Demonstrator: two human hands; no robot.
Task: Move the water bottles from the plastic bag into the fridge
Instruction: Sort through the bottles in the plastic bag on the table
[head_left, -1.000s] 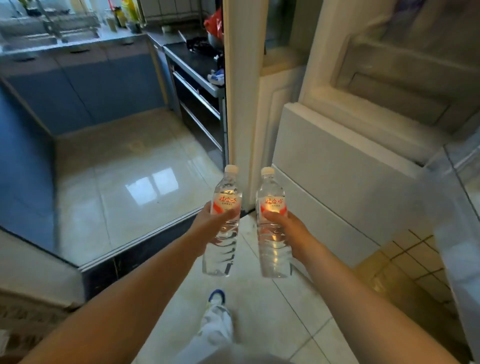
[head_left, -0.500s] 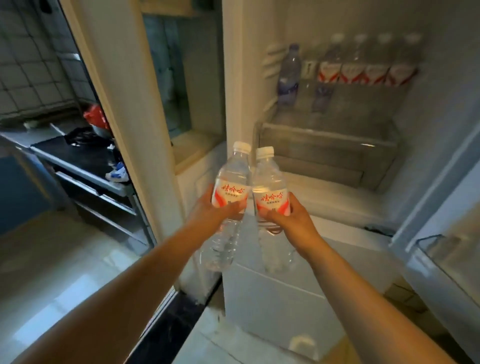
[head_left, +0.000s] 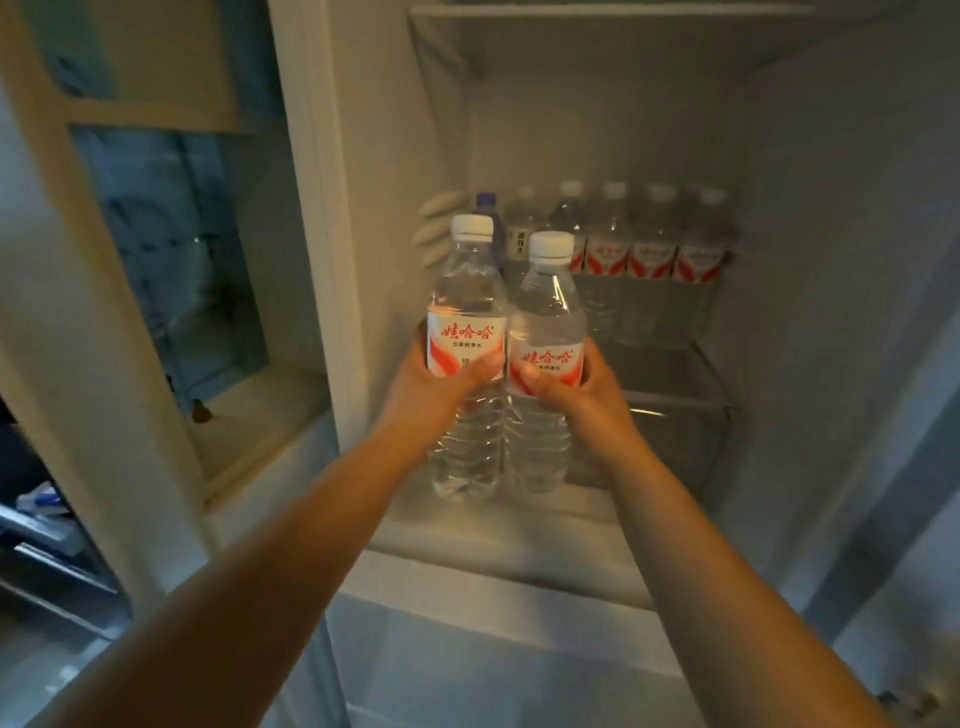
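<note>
Clear bottles (head_left: 466, 312) upright in both hands (head_left: 431, 387).

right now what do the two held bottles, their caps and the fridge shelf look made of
Left bottle and right bottle: clear glossy plastic, probably; see-through, with ribbed lower walls. Caps: white opaque plastic with a duller look. Shelf: looks like clear glass or plastic; its front edge glints and you see through it.
</note>
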